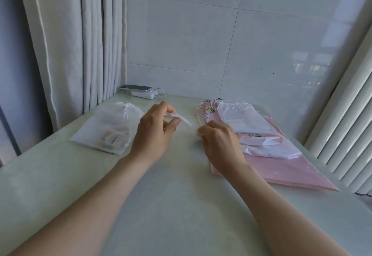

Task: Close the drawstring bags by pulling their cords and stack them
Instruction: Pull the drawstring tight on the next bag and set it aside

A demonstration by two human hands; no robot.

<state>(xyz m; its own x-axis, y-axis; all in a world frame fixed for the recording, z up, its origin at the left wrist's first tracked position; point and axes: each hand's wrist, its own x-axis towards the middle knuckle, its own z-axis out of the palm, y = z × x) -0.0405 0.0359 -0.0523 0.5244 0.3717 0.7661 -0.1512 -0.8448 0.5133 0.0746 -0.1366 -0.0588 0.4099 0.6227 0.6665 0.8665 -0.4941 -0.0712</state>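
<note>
At the far left hangs a curtain (pixel 66 44), and just in front of it on the table (pixel 181 195) lies a small stack of white bags (pixel 106 129) with their mouths gathered at the top. I judge it to be the finished pile, set aside where it is out of the way of the work. Behind it, by the wall, a phone (pixel 136 88) rests on a power bank (pixel 144 94). In the middle the left hand (pixel 155 133) is raised off the table, thumb and fingertips pinched on one end of a pale strip (pixel 184 122) (blurred; I cannot tell whether it is a cord or the mouth of a thin bag). The right hand (pixel 219 141) has its fingers curled round the other end, so the two hands seem set to pull apart and cinch. Beside and beyond the right hand sprawls a loose heap of white and pink bags (pixel 257 135), near at hand for the picking, on top of a large pink bag (pixel 298 175).
</note>
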